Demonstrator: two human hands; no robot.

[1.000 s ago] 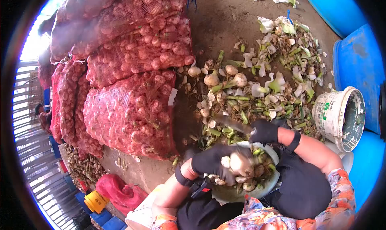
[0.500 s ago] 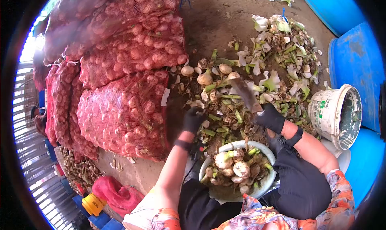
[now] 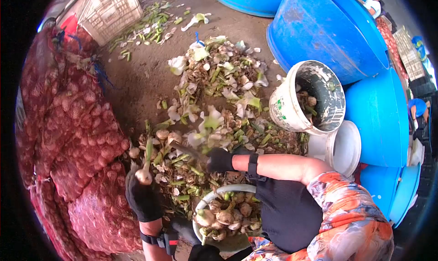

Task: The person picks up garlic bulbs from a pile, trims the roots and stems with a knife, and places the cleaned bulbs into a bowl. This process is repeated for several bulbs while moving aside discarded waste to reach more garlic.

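My left hand (image 3: 140, 198), in a black glove, holds a pale bulb (image 3: 143, 177) with a green stem pointing up, beside the red mesh sacks. In my right hand (image 3: 220, 160), also black-gloved, is a knife (image 3: 188, 150), its broad brown blade pointing left over the trimmings. Below it, between my legs, a round basin (image 3: 200, 204) holds several bulbs (image 3: 224, 217) with short cut stems. Loose bulbs (image 3: 162, 134) lie just above the knife's tip. Leaves and cut stalks (image 3: 213, 119) are heaped on the ground.
Red mesh sacks (image 3: 86, 119) of bulbs fill the left side. A white bucket (image 3: 284, 107) with some bulbs inside stands at the right, before large blue tubs (image 3: 319, 31). A plastic crate (image 3: 112, 15) is at the upper left. People (image 3: 373, 6) are at the far right.
The view has swung to the right. My left hand, earlier near the pile with no bulb visible, now holds a stemmed bulb. The knife stays in my right hand.
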